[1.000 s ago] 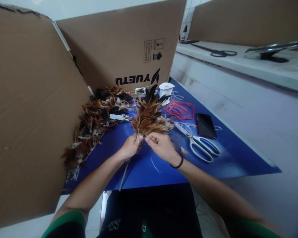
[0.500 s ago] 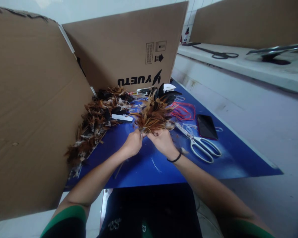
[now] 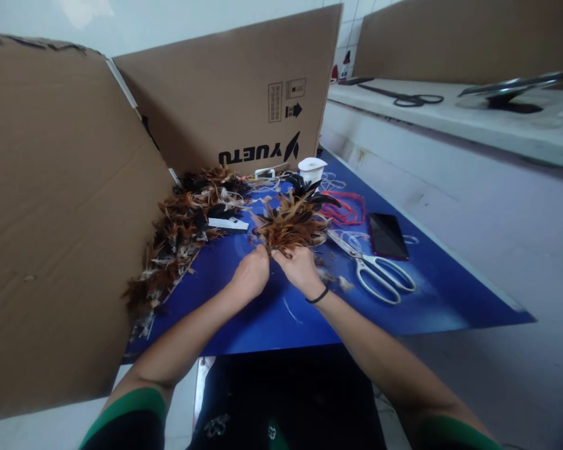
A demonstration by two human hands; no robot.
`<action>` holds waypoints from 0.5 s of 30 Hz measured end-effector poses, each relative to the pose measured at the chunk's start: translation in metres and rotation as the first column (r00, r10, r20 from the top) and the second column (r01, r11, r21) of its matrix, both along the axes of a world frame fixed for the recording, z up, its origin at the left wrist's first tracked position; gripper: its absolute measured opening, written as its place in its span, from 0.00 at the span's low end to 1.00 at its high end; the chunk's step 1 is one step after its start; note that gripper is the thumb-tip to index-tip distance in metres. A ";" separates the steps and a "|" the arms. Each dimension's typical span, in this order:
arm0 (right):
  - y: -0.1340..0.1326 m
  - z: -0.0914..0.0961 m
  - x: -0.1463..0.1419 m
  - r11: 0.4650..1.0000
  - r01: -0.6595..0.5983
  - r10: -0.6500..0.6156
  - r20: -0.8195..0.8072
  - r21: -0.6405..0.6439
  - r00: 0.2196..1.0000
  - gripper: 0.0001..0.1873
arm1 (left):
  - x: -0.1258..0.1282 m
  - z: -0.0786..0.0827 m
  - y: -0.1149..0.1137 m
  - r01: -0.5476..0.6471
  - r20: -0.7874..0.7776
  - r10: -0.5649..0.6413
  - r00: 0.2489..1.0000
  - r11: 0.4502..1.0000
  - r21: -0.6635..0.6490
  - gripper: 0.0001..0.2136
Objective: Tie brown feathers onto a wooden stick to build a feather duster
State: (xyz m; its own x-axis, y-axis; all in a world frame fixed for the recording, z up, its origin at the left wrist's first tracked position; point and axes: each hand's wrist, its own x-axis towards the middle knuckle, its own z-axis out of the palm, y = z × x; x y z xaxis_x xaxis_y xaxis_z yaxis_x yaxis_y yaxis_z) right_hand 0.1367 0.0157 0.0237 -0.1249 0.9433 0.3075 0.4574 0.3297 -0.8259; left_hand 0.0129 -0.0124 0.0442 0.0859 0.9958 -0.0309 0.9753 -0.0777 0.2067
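My left hand (image 3: 249,275) and my right hand (image 3: 298,269) meet over the blue mat (image 3: 272,312), both with fingers curled tight at the base of a bundle of brown and black feathers (image 3: 291,222). The bundle fans out away from me and lies low over the mat. A dark band circles my right wrist. A long heap of loose brown feathers (image 3: 181,231) lies to the left along the cardboard wall.
White-handled scissors (image 3: 375,269) and a black phone (image 3: 388,235) lie right of my hands. Red cord (image 3: 347,209) and a white spool (image 3: 311,169) sit behind. Tall cardboard panels (image 3: 56,212) close off the left and back. Another pair of scissors (image 3: 410,97) lies on the far counter.
Both hands have moved forward and lower with the feather bundle, which has tipped flatter toward the mat. The thin stick seen under my left hand earlier is out of sight.
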 end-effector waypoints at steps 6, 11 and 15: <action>0.005 -0.012 -0.003 0.998 -0.028 0.026 -0.054 -0.053 0.998 0.18 | 0.003 -0.009 0.001 0.003 -0.211 0.011 0.977 0.998 0.062 0.13; 0.006 -0.017 -0.004 0.993 -0.063 0.049 -0.137 -0.100 0.989 0.19 | 0.003 -0.016 0.003 0.031 -0.295 -0.002 0.955 0.995 0.093 0.14; 0.012 -0.028 -0.006 0.990 -0.029 -0.009 -0.261 -0.141 0.965 0.18 | 0.005 -0.018 0.004 0.058 -0.335 -0.017 0.942 0.992 0.114 0.15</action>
